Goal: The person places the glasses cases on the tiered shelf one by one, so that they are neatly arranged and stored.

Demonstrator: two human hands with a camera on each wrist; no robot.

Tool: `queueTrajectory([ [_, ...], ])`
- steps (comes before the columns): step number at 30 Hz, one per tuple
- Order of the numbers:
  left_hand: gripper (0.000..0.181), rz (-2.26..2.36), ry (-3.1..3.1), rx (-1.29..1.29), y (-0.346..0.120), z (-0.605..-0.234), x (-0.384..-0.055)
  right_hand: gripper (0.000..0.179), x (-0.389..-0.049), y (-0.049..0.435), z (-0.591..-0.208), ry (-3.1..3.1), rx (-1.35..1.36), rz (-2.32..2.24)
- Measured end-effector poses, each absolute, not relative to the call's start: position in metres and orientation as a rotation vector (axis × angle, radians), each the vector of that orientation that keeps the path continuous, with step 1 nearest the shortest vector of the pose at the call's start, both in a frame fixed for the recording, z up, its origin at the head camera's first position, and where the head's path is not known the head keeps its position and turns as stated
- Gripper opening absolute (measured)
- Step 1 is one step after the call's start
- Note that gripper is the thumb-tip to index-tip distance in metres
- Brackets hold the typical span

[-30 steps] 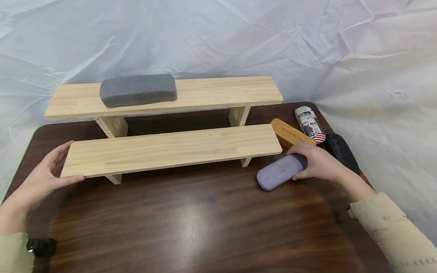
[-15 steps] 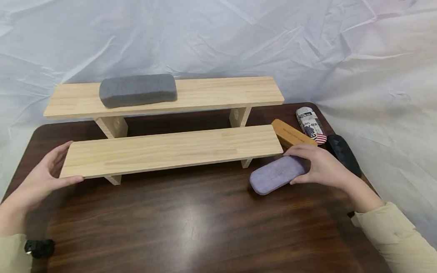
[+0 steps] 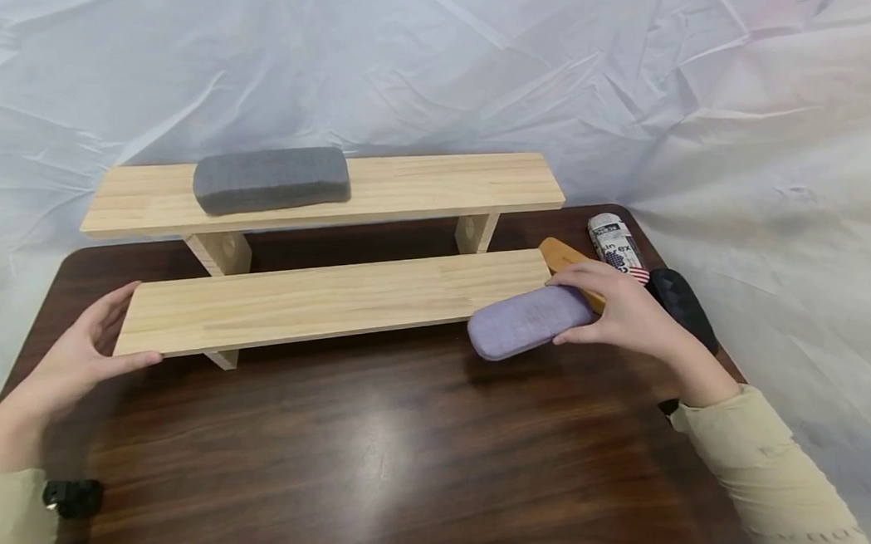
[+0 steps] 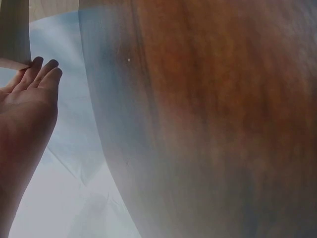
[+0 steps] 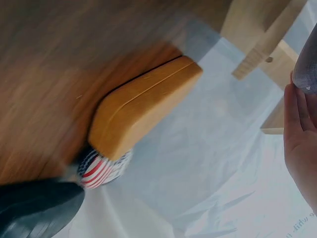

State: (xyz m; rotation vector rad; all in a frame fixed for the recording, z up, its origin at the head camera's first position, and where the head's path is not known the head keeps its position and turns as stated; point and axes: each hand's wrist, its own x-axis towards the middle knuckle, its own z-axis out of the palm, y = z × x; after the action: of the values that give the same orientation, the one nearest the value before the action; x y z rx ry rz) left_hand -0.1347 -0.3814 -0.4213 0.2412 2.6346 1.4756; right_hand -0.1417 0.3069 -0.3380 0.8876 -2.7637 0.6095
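Note:
A lavender glasses case [image 3: 530, 323] is pinched at its right end by my right hand [image 3: 621, 309], thumb in front and fingers behind. It is up off the table, its shadow below, overlapping the lower shelf's front right corner in the head view. My left hand [image 3: 74, 356] grips the left end of the lower wooden shelf [image 3: 332, 301], thumb along the front edge and fingers at the back corner. Behind stands a higher wooden shelf [image 3: 445, 180] with a grey glasses case [image 3: 273, 180] on its left half. The right wrist view shows just part of the lavender case [image 5: 308, 69].
At the table's right side lie an orange glasses case [image 5: 143, 101], a printed case [image 3: 615, 240] with a striped end, and a black case [image 3: 682, 311]. White sheeting [image 3: 423, 65] hangs behind and to the right. The dark wood table [image 3: 372, 459] stretches out in front.
My right hand has lifted the lavender case from the table and carried it left, up to the lower shelf's right end. My left hand has stayed at the shelf's left end.

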Motion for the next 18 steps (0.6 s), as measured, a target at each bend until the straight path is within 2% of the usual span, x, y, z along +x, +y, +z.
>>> queueTrajectory([
  [18,0.106,1.483,2.637,0.248,-0.38,-0.423,-0.137,0.063,-0.179,0.256,-0.314,-2.556,0.692,0.974],
])
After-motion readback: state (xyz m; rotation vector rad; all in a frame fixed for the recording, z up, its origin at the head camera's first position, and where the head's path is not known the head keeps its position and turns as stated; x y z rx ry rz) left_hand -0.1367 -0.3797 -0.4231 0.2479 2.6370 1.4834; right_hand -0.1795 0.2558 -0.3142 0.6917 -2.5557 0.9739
